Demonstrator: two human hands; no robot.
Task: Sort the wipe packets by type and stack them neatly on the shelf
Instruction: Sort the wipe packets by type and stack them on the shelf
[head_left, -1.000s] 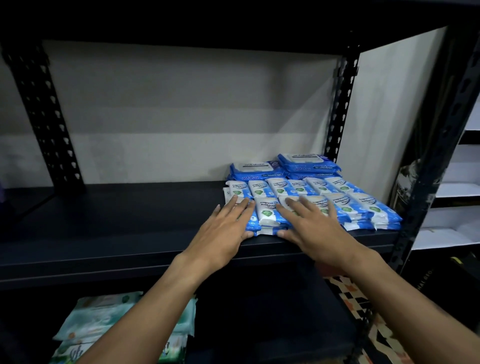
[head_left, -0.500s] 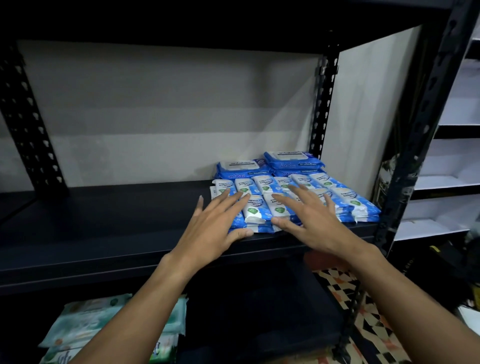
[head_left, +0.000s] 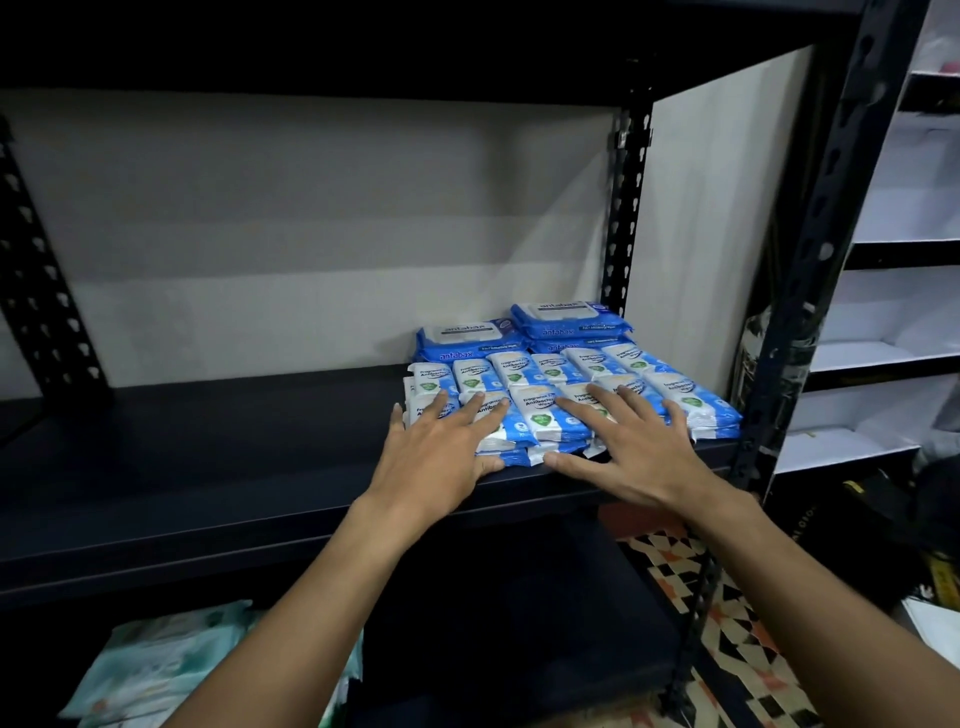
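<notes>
Several small white-and-blue antibacterial wipe packets (head_left: 540, 415) lie in rows at the right end of the dark shelf board (head_left: 208, 457). Behind them sit larger blue wipe packs (head_left: 467, 338) in two low stacks. My left hand (head_left: 441, 452) lies flat with straight fingers on the front-left packets, its thumb at their front edge. My right hand (head_left: 634, 447) lies flat on the front packets to the right, thumb along the shelf's front edge.
Pale green wipe packs (head_left: 156, 670) lie on the lower shelf at the left. Black perforated uprights (head_left: 810, 291) frame the rack. White shelves (head_left: 883, 358) stand to the right, above a patterned floor (head_left: 727, 623).
The view has shifted, so the packets sit further left in the frame. Both hands stay flat on the front packets, about where they were.
</notes>
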